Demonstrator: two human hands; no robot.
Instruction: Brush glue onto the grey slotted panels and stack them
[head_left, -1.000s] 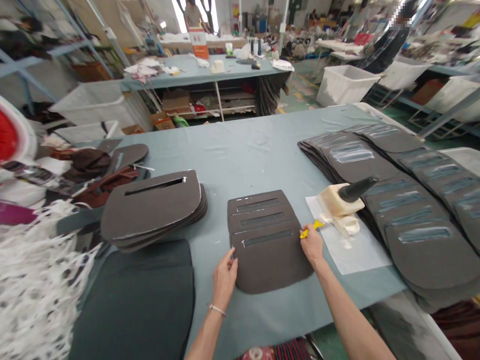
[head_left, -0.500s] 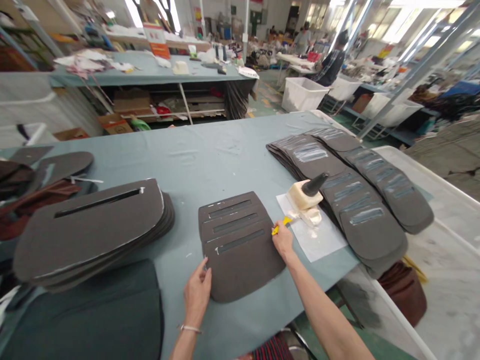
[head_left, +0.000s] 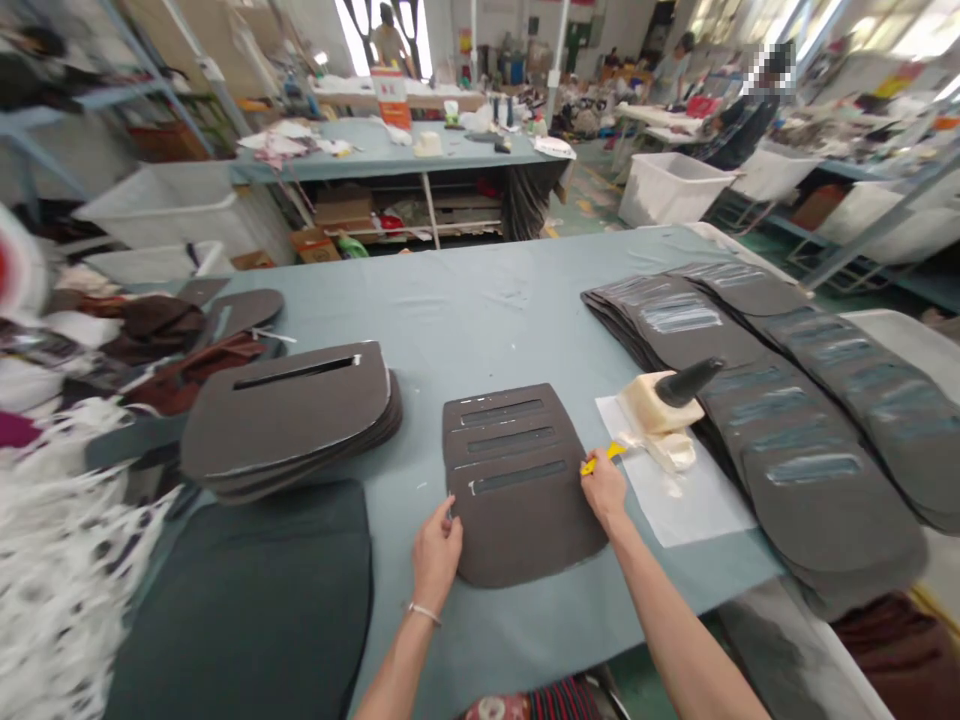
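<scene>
Several dark slotted panels (head_left: 525,520) lie overlapped in front of me, three slots showing. At their left edge is my left hand (head_left: 437,545), fingers bent and thumb near the forefinger; whether it grips anything is too small to tell. My right hand (head_left: 604,487) is closed around a yellow tool (head_left: 602,458) at the panels' right edge. Just right of it, a cream block (head_left: 646,402) with a black cone (head_left: 688,382) and a whitish lump (head_left: 673,452) rest on a white sheet (head_left: 694,510).
More slotted panels (head_left: 300,425) are stacked at the left, above a dark green pile (head_left: 255,600). Panels with whitish smears (head_left: 810,500) cover the right side of the blue-green table (head_left: 465,320). A person (head_left: 750,115) sits in the right background.
The view has swung left, so the table things appear shifted right. Both hands remain at the edges of the middle panels, with the yellow tool still in my right hand.
</scene>
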